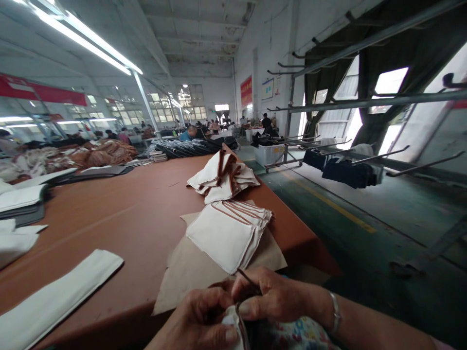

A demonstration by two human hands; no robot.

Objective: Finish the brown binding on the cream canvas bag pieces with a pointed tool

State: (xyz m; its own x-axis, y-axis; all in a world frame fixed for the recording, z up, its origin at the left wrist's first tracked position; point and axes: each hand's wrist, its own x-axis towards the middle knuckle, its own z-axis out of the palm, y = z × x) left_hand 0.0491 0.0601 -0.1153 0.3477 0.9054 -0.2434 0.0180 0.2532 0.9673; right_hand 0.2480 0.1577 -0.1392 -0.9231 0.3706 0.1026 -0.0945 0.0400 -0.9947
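My left hand (206,316) pinches the edge of a small white cloth piece (237,330) at the bottom of the head view. My right hand (268,294), with a bracelet at its wrist, is closed beside it on the dark brown trim of the same piece. A dark end of trim (248,278) sticks up from the right fingers. Just beyond the hands, a fanned stack of white pieces with brown edging (224,233) lies on brown paper (178,274). Behind that sits a crumpled heap of similar pieces (229,182).
The brown-covered table (138,209) carries a long white strip (62,301), white and grey piles at the left edge, and dark bundles (189,147) at the far end. Right of the aisle stands a metal rack (350,104) with protruding arms. People sit farther back.
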